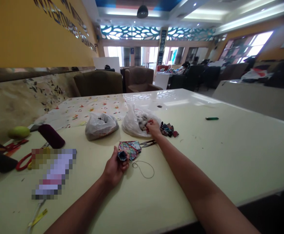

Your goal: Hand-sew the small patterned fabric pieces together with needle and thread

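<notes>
My left hand (116, 167) is closed round a small dark blue fabric pouch (122, 156), its open mouth facing up. Fingers of my right hand (153, 127) pinch at fluffy white stuffing (142, 121) in the mouth of a white plastic bag (129, 123). Beside that bag lies a pile of small patterned fabric pieces (166, 129). Thread snips (148, 143) rest under my right wrist. Just beyond my left hand is a flat piece of colourful patterned cloth (132, 148), with a loop of dark thread (144, 169) nearer to me.
A second plastic bag (101, 126) stands left of the first. At left lie a dark thread cone (51, 136), red-handled scissors (23, 161), a blurred-out object (56, 172) with a cable, and a green fruit (18, 132). A green pen-like object (212, 118) lies far right.
</notes>
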A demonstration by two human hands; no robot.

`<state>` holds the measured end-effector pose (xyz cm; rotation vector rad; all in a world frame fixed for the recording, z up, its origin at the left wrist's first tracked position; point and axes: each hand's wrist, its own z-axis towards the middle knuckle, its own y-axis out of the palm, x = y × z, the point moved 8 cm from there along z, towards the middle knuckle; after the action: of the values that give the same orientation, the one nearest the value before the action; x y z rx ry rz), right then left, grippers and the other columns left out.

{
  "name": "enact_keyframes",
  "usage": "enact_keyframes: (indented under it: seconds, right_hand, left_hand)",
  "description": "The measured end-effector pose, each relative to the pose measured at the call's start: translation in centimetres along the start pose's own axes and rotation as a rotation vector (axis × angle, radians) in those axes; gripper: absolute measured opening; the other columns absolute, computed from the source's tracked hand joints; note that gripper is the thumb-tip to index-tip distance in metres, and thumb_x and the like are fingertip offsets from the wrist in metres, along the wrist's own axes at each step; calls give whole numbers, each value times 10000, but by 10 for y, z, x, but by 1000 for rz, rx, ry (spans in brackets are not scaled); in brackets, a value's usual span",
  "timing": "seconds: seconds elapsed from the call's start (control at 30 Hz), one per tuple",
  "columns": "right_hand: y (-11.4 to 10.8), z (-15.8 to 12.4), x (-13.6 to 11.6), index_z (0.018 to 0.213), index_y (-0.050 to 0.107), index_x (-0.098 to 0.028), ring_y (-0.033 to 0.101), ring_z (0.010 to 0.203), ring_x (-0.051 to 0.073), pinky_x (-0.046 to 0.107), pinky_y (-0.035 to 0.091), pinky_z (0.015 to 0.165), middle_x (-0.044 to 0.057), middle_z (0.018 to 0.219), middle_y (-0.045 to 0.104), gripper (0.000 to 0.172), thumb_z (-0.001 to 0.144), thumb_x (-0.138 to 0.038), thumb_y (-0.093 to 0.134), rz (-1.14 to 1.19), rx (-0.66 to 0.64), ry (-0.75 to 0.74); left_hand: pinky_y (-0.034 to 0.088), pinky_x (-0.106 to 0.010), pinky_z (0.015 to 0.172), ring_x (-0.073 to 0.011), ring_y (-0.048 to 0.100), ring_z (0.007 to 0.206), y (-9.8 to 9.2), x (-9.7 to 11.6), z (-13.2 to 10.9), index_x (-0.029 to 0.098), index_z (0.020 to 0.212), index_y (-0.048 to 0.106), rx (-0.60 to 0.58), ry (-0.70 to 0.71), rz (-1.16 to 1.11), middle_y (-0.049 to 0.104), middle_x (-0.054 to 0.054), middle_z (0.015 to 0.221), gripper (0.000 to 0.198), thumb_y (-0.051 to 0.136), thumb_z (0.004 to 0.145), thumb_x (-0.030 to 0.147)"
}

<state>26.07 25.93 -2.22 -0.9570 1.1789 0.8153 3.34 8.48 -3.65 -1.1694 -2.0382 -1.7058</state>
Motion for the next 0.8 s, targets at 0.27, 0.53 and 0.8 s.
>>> enact_keyframes:
  seconds: [0.27, 0.53, 0.8]
  right_hand:
    - [-9, 2, -6, 803, 576, -167, 501, 456, 86, 179, 397, 421, -71, 549, 502, 152, 660, -197, 533, 202, 26, -23]
    - [-25, 4, -9, 900, 660, -148, 475, 463, 85, 182, 393, 438, -73, 525, 522, 348, 597, -167, 489, 334, 96, -24]
    - [-20, 7, -3, 761, 557, -167, 507, 440, 75, 179, 422, 422, -47, 562, 560, 218, 563, -112, 484, 469, 76, 133]
  left_hand:
    - [322, -157, 401, -74, 411, 479, 1, 1, -2, 128, 813, 567, -4, 8, 14, 552, -47, 685, 431, 408, 984, 490]
    - [317, -160, 409, -74, 413, 481, 1, 1, -1, 125, 819, 568, -3, -2, 7, 553, -45, 681, 439, 373, 998, 475]
    - [313, -158, 414, -76, 416, 487, 1, -1, 0, 129, 829, 561, 6, -11, 8, 565, -52, 684, 433, 426, 973, 515]
